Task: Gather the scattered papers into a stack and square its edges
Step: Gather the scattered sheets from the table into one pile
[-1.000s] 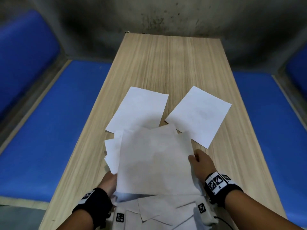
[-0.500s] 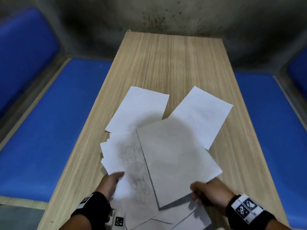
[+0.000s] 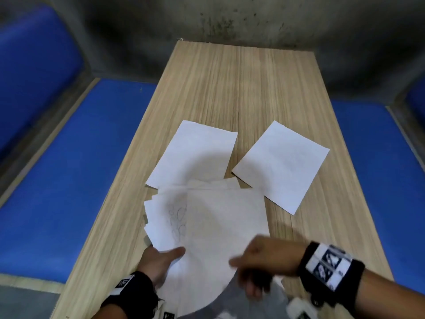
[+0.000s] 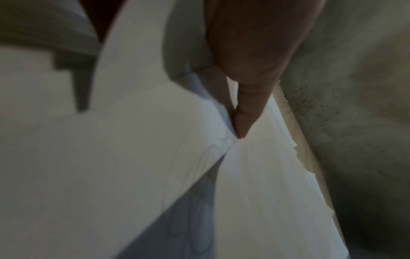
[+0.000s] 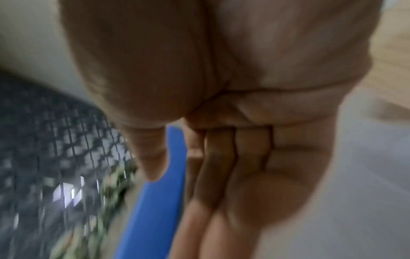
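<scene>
Head view, with both wrist views. The fanned bundle of thin white paper sheets [image 3: 213,229] occupies the lower centre of the frame, lifted at its near edge above the long pale wood-grain surface [image 3: 241,93]. The left hand [image 3: 158,263] grasps the bundle at its lower left corner, thumb on top and the other fingers [image 4: 213,82] beneath; the left wrist view confirms the pinch. The right hand [image 3: 262,261], blurred by motion, hovers over the lower right corner of the bundle, its fingers [image 5: 230,175] extended and released, holding nothing.

Handling, as judged: the sheets are light, limp and smooth, so they slide over one another readily and sag where unsupported; a one-corner pinch lets them fan further. A firmer hold would lie along the two long sides, with both hands, and the edges would then be tapped on the surface. Creasing is the chief risk.

Two sheets remain ungathered. One flat white sheet [image 3: 195,155] lies at centre frame, its near edge overlapped by the bundle. A second flat white sheet, rotated [image 3: 280,164], lies at centre right, just beside the bundle's upper right corner. Both lie flush, so an edge probably has to be slid or lifted first.

Blue padded benches [image 3: 76,180] flank the surface left and right; a stained grey wall [image 3: 230,19] closes the top of the frame. Nothing obstructs the reach to either sheet.
</scene>
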`<state>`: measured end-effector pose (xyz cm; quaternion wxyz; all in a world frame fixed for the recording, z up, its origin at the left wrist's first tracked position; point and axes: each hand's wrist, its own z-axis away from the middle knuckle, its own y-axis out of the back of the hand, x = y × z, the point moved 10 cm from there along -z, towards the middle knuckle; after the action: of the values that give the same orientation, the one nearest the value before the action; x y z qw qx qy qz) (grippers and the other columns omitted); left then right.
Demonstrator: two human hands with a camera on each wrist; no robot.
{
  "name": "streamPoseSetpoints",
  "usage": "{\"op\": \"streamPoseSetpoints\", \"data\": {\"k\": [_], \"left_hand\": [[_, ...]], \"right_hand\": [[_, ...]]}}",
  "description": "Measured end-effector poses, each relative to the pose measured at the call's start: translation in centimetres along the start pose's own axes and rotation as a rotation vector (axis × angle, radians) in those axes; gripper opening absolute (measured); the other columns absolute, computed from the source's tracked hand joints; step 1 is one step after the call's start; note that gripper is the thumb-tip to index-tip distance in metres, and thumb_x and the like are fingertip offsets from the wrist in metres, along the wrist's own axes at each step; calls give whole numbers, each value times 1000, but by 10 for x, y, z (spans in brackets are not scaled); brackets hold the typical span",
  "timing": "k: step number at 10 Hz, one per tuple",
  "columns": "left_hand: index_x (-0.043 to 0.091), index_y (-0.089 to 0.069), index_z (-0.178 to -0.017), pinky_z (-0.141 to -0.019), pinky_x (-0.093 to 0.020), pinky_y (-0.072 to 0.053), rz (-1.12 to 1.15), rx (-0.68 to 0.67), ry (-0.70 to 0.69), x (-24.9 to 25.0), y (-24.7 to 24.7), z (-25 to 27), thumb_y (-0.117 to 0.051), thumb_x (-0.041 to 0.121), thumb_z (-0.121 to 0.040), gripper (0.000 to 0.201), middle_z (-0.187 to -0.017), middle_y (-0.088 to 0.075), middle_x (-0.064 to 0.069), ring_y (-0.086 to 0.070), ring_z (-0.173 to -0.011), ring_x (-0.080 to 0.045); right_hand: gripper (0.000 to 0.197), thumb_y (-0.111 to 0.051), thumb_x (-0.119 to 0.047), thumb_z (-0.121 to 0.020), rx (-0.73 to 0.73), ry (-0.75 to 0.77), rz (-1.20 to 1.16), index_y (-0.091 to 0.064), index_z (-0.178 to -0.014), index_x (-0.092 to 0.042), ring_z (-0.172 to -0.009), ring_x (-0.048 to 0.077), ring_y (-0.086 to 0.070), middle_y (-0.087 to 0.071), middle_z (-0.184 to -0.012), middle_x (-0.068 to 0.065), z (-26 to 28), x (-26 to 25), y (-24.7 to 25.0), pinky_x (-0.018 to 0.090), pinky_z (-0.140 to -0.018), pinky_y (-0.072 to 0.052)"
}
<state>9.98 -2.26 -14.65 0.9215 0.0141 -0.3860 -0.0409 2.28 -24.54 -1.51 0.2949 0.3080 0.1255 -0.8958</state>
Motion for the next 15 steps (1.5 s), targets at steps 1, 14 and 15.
{"op": "streamPoseSetpoints", "data": {"k": [1,14,15], "left_hand": [[-3,-72,-94,-81,-46,-58,2,32,-31,-3,2,-3,-89,17,-42,58,-88,-78,-15,-74,-82,-34],[19,-71,-85,-84,-33,-47,-128,-1,-136,10,4,-6,-81,19,-40,46,-75,-74,17,-63,-83,-7],[16,-73,-92,-84,-33,-49,-151,10,-113,8,6,-7,-83,9,-54,40,-90,-74,13,-66,-88,-9]], "right_hand": [[43,-59,-35,-94,394,101,-132,-64,-65,-3,-35,19,-50,-58,-44,9,-10,-45,94,22,-41,-37],[21,-71,-24,-84,1240,-56,-432,-60,-73,-10,-39,18,-54,-60,-69,14,12,-16,300,17,-38,-42],[27,-67,-17,-90,1070,-239,-306,-65,-114,-7,-99,27,-62,-61,-125,17,13,32,296,29,-70,-48]]}}
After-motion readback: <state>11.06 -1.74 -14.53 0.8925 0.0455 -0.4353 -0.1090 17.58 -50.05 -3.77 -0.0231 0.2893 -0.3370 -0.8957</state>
